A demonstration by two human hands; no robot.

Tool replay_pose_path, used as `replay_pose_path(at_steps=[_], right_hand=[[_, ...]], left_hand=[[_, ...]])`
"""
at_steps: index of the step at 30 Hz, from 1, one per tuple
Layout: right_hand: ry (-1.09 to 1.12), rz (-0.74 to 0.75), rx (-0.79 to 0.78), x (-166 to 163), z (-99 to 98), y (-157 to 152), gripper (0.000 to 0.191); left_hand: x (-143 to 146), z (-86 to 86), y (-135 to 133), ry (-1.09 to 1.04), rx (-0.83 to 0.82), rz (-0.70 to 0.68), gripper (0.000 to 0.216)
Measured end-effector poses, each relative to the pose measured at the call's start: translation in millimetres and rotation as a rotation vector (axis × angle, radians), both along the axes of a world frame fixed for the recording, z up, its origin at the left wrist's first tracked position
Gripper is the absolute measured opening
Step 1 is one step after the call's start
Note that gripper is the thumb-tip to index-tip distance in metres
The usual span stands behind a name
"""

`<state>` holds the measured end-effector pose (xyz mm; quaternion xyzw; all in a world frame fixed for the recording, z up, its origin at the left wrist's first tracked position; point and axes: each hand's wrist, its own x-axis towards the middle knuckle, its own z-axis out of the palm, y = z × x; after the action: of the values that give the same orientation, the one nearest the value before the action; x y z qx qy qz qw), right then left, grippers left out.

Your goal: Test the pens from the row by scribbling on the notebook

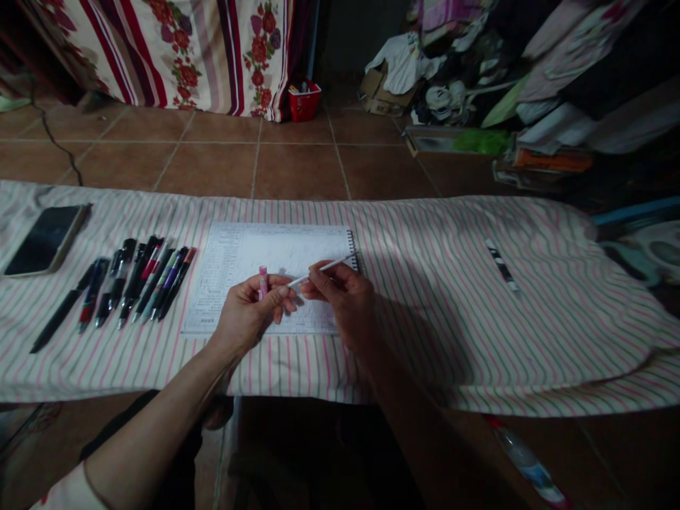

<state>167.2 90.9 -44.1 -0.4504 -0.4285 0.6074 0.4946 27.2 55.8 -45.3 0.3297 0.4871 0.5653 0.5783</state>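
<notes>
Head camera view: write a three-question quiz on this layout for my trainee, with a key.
1. Which hand holds the white pen?
2. True or false: the phone lies to the left of the row of pens.
3. What lies under the notebook?

Key:
1. The right hand
2. True
3. The striped cloth

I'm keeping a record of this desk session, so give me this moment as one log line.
left hand: holds small pink tube | right hand: holds slim white pen | nearby: printed spiral notebook, row of pens
</notes>
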Motion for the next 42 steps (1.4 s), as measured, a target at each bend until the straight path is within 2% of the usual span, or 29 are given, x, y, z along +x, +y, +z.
replay_pose_path(at_steps=[5,13,18,25,32,39,42], right_hand=[[0.002,0.044,-0.016,-1,0.1,-1,0.023],[0.033,0.028,-0.061,-5,1.3,-3,0.024],[0.081,-0.001,-0.078,-7,1.6,-7,0.023],[0.039,-0.034,-0.054,-8,5.5,-11,0.02],[0.052,0.008,-0.103,-7,2.4,-13,0.021],[0.018,-0.039,-0.023,-6,0.2,-8,0.021],[0.064,-0.021,-0.058,-7,-2.8,-7,0.022]], left_hand=[[0,-2.1,-1,0.015,-0.011,-0.04,0.017],[0,-4.0,1,0.023,-0.006,-0.011,0.019],[0,2.4,0,0.068,-0.035,0.04,0.023],[-1,12.9,-1,0.063,-0.075,0.058,0.027],[-2,6.2,-3,0.064,-0.086,0.017,0.025],[0,0.6,4,0.038,-0.053,0.003,0.024],[1,-3.3,6,0.022,-0.059,0.005,0.024]])
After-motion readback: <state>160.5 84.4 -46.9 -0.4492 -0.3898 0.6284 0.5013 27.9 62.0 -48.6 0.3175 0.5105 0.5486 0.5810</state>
